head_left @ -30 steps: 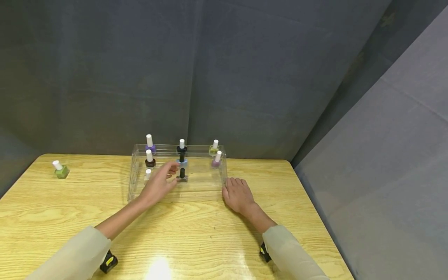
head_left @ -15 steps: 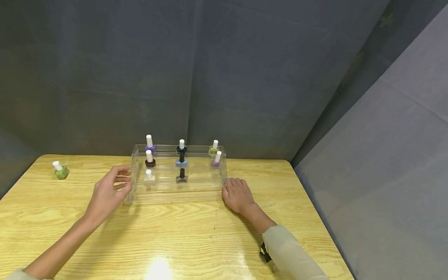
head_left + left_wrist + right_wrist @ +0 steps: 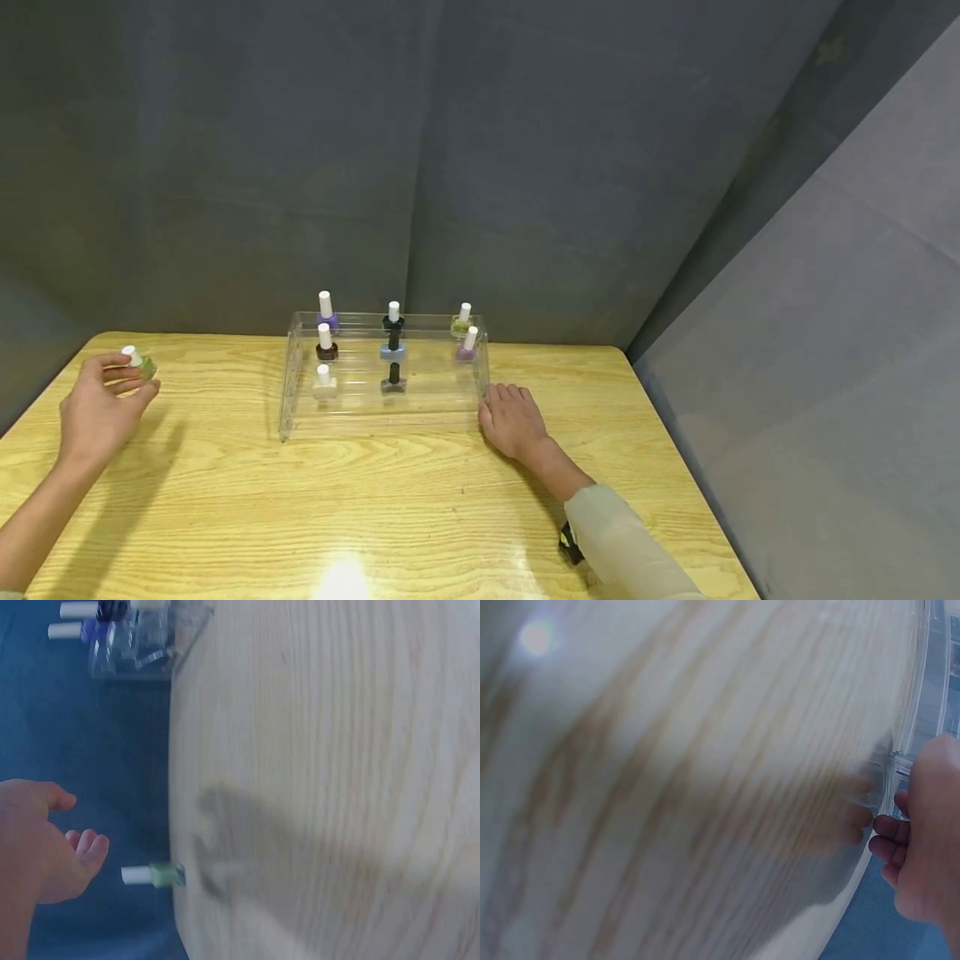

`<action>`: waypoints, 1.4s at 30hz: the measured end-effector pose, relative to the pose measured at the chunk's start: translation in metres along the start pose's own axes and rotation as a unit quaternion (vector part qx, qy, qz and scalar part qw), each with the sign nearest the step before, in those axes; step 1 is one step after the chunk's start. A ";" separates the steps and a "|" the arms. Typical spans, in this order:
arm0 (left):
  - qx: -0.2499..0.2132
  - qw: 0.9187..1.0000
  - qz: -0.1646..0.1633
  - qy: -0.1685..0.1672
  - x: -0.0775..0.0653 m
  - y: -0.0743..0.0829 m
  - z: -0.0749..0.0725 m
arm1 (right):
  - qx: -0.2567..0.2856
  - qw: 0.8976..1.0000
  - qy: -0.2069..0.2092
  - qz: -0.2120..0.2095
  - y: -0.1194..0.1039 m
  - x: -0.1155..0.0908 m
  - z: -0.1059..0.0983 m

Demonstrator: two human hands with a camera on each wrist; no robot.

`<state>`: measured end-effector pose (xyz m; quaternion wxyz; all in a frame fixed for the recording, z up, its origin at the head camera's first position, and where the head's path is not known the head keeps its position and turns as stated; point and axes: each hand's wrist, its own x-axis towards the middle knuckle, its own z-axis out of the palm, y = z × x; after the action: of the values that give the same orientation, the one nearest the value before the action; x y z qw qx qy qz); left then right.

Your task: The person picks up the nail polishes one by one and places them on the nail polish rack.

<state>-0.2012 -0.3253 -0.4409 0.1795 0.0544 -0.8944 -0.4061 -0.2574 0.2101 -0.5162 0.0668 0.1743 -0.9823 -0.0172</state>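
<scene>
My left hand [image 3: 101, 412] is at the table's far left, fingers loosely curved, with the green nail polish bottle [image 3: 148, 367] just beyond its fingertips. In the left wrist view there is a gap between the fingers and this white-capped bottle [image 3: 163, 875]. My right hand [image 3: 513, 423] grips the right front corner of the clear stepped display rack [image 3: 435, 402]; the right wrist view has its fingers [image 3: 890, 838] curled at the rack's edge. On the rack's tiers stand several polish bottles, among them a purple one [image 3: 327, 320], a light blue one [image 3: 392, 351] and a mauve one [image 3: 467, 352].
The wooden table [image 3: 420, 517] ends in back against a dark cloth wall [image 3: 480, 167]. A grey panel [image 3: 840, 358] closes off the right side. A black wrist strap [image 3: 570, 543] shows beneath the right sleeve [image 3: 630, 546].
My left hand has moved left, from the front of the rack past its left side to the green bottle. The right hand has stayed at the rack's corner.
</scene>
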 end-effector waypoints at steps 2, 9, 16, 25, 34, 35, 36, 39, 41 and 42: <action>0.002 1.000 -0.026 0.006 0.001 -0.006 -0.002 | 0.003 1.000 0.001 -0.001 0.000 -0.001 0.000; -0.002 0.997 -0.082 0.004 0.013 -0.026 -0.002 | -0.002 1.000 -0.006 -0.001 0.000 0.000 0.000; -0.005 0.997 -0.081 -0.003 0.026 -0.043 0.000 | 0.000 1.000 -0.012 0.002 0.001 -0.001 0.000; -0.003 0.996 -0.091 -0.012 0.041 -0.054 0.009 | -0.004 1.000 -0.007 0.001 0.000 -0.001 0.000; 0.009 0.994 -0.102 -0.024 0.052 -0.064 0.009 | 0.003 1.000 -0.013 -0.002 -0.003 -0.001 0.000; 0.010 0.995 -0.100 -0.024 0.053 -0.065 0.009 | 0.002 1.000 -0.013 -0.002 -0.003 0.000 0.000; 0.012 0.995 -0.097 -0.025 0.055 -0.065 0.010 | 0.000 1.000 -0.015 -0.001 -0.002 0.000 0.000; 0.010 0.995 -0.094 -0.030 0.059 -0.066 0.012 | 0.001 1.000 -0.021 0.002 -0.001 0.000 0.000; 0.008 0.995 -0.095 -0.032 0.061 -0.066 0.013 | 0.002 1.000 -0.024 0.003 -0.001 -0.001 0.000; 0.011 0.995 -0.094 -0.034 0.062 -0.066 0.013 | 0.001 1.000 -0.027 0.005 -0.001 -0.001 0.000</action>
<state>-0.2667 -0.3753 -0.4811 0.1099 0.1265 -0.8952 -0.4129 -0.2561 0.2098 -0.5160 0.0402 0.1694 -0.9845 -0.0205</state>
